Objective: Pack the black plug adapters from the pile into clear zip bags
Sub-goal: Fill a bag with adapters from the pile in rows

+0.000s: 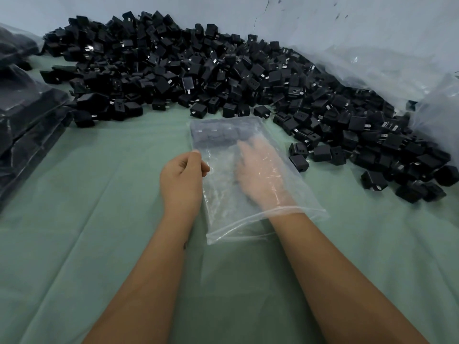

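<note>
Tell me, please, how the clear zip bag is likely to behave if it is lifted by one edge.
The clear zip bag looks thin and wrinkled, so it would probably flop. The adapters sit at its far end, so that end would likely sag. Its open mouth faces the person, so lifting the far edge might spill them.

Black on pale green, under clear plastic.

Matte black throughout the pile of plug adapters, broken only by small silvery glints of metal prongs and dark round holes on some faces. Plain, unpatterned muted sage green across the creased cloth covering the tabletop. Colourless and see-through on the zip bag, with white streaks of glare and a hazy grey-black showing through at its far end. Dull charcoal under a milky film on the filled bags at left. Pale blue-grey on the wall, flecked with dark specks and a thin crack.
</note>
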The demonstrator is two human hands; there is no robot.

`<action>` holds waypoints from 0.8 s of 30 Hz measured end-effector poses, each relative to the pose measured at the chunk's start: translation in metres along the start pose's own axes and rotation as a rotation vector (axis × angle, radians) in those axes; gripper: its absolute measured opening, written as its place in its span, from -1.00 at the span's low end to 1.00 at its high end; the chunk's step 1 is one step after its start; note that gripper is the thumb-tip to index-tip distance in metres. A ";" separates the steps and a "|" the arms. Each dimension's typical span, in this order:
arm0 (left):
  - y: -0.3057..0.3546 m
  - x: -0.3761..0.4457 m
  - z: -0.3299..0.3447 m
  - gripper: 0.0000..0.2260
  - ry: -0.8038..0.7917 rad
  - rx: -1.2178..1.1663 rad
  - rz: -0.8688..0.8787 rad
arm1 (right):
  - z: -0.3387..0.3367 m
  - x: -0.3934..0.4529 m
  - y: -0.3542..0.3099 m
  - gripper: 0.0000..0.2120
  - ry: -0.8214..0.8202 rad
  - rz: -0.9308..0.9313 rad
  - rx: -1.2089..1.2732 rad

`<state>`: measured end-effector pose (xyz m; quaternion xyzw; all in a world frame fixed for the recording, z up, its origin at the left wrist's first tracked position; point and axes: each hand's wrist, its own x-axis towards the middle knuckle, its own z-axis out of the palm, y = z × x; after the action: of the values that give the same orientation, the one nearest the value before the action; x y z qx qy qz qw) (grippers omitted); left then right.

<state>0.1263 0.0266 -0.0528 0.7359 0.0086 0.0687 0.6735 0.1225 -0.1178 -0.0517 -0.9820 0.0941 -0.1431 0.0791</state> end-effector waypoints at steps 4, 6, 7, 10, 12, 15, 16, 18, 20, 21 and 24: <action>0.003 -0.005 -0.001 -0.83 -0.122 0.146 0.298 | 0.001 -0.010 0.004 -0.65 -0.028 -0.041 0.027; 0.003 -0.007 -0.001 -0.82 -0.272 0.179 0.396 | -0.002 -0.022 0.001 -0.71 -0.084 -0.015 0.073; 0.002 -0.006 -0.001 -0.78 -0.351 0.217 0.407 | -0.005 -0.029 0.000 -0.73 -0.111 -0.044 0.085; -0.006 0.000 0.002 -0.74 -0.506 0.482 0.416 | -0.022 -0.063 0.003 -0.77 -0.131 -0.241 0.055; -0.010 0.003 0.002 -0.75 -0.530 0.606 0.432 | -0.037 -0.086 0.007 -0.85 0.039 -0.462 0.023; -0.011 0.004 0.002 -0.73 -0.532 0.619 0.440 | -0.054 -0.103 0.018 -0.79 0.494 -0.642 0.156; -0.011 0.004 0.002 -0.73 -0.529 0.615 0.443 | -0.059 -0.101 0.022 -0.78 0.642 -0.623 0.221; -0.010 0.004 0.002 -0.72 -0.523 0.608 0.432 | -0.067 -0.088 0.034 -0.80 0.858 -0.439 0.448; -0.009 0.004 0.003 -0.72 -0.521 0.596 0.425 | -0.069 -0.070 0.049 -0.79 0.929 -0.108 0.735; -0.009 0.003 0.003 -0.71 -0.523 0.587 0.419 | -0.066 -0.063 0.058 -0.76 0.897 0.058 0.799; -0.009 0.004 0.002 -0.71 -0.524 0.551 0.407 | -0.040 -0.053 0.083 -0.63 0.512 0.299 0.669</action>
<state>0.1311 0.0256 -0.0614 0.8675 -0.2899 0.0062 0.4041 0.0469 -0.1925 -0.0427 -0.8110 0.2001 -0.3913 0.3862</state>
